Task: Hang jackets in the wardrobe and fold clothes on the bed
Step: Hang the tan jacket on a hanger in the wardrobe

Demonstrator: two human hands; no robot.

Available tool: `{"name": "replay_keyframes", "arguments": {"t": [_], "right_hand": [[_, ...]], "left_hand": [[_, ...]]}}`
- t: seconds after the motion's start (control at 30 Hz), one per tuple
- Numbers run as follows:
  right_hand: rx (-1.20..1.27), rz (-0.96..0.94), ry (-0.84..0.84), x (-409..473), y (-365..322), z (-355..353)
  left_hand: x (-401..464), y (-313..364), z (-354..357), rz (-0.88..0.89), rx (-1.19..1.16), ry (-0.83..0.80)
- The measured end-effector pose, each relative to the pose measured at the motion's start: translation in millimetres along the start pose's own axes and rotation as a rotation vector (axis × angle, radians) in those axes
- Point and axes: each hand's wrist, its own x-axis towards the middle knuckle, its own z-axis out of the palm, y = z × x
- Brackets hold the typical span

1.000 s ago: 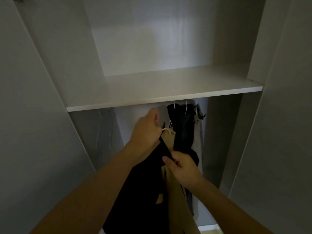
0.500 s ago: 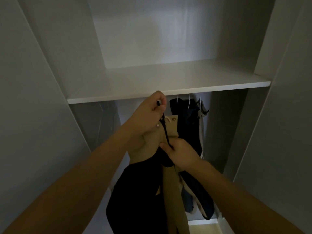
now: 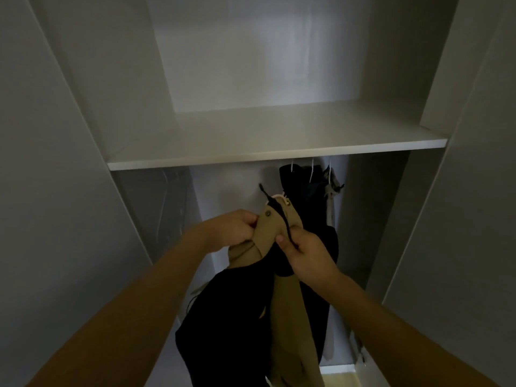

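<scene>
A tan and black jacket (image 3: pixel 287 311) hangs down in front of me inside the open wardrobe, below the shelf. My left hand (image 3: pixel 233 229) grips its tan collar from the left. My right hand (image 3: pixel 303 254) pinches the fabric and a black drawstring (image 3: pixel 282 216) on the right side of the collar. A pale hanger hook (image 3: pixel 277 196) pokes out above the collar, below the rail level. The rail itself is hidden behind the shelf edge.
A white shelf (image 3: pixel 279 155) spans the wardrobe just above my hands. Dark jackets (image 3: pixel 304 199) on white hangers hang at the right of the compartment. Wardrobe side panels (image 3: pixel 69 191) stand close on both sides. A strip of lit floor (image 3: pixel 339 379) shows at the bottom.
My left hand has come down from near the shelf edge to the collar. The jacket's top sits lower than half a second ago, and my right hand has shifted a little right.
</scene>
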Motion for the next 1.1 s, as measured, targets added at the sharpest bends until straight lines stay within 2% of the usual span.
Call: {"name": "replay_keyframes", "arguments": {"t": [0.07, 0.17, 0.27, 0.4, 0.53, 0.6, 0.73, 0.77, 0.8, 0.9, 0.93, 1.03, 1.07, 1.1], "right_hand": [[-0.018, -0.015, 0.018, -2.1, 0.8, -1.8], [-0.028, -0.031, 0.013, -4.8, 0.7, -4.2], [-0.013, -0.059, 0.007, -6.7, -1.6, -4.0], [-0.003, -0.092, 0.007, -6.5, -1.1, -6.8], [-0.076, -0.056, -0.019, -8.5, 16.9, -18.1], [-0.182, -0.017, -0.119, -9.7, 24.0, -23.1], [-0.418, 0.166, -0.525, 7.0, 26.6, -35.1], [-0.404, 0.218, -0.563, 13.8, 23.0, -39.8], [-0.394, 0.231, -0.533, 21.6, 18.8, -46.4], [-0.367, 0.113, -0.391, 42.2, -0.3, -68.5], [-0.384, 0.086, -0.412, 47.7, -6.1, -69.1], [-0.651, -0.050, -0.486, 66.2, -15.1, -61.6], [-0.657, -0.042, -0.511, 71.0, -16.3, -51.8], [-0.548, -0.065, -0.528, 75.3, -24.3, -42.5]], "left_hand": [[0.6, 1.3, -1.3, -0.027, 0.031, -0.038], [6.7, -4.1, 3.3, -0.046, 0.266, 0.031], [8.8, -12.7, 14.4, 0.028, 0.355, 0.097], [6.0, -19.6, 23.9, 0.072, 0.500, 0.075], [5.8, -17.3, 17.5, 0.007, 0.322, 0.303], [3.5, -12.0, 13.8, 0.034, 0.293, 0.378], [-2.0, -1.3, 16.1, 0.097, 0.437, 0.449], [-4.7, 1.4, 18.7, 0.121, 0.489, 0.473], [-7.2, 4.0, 21.0, 0.143, 0.540, 0.502], [-13.7, 13.2, 20.9, 0.191, 0.610, 0.539], [-16.7, 17.1, 19.6, 0.206, 0.625, 0.536], [-29.6, 27.0, 16.7, 0.294, 0.660, 0.543], [-35.8, 28.4, 16.3, 0.334, 0.668, 0.564], [-42.4, 27.8, 15.5, 0.365, 0.670, 0.591]]}}
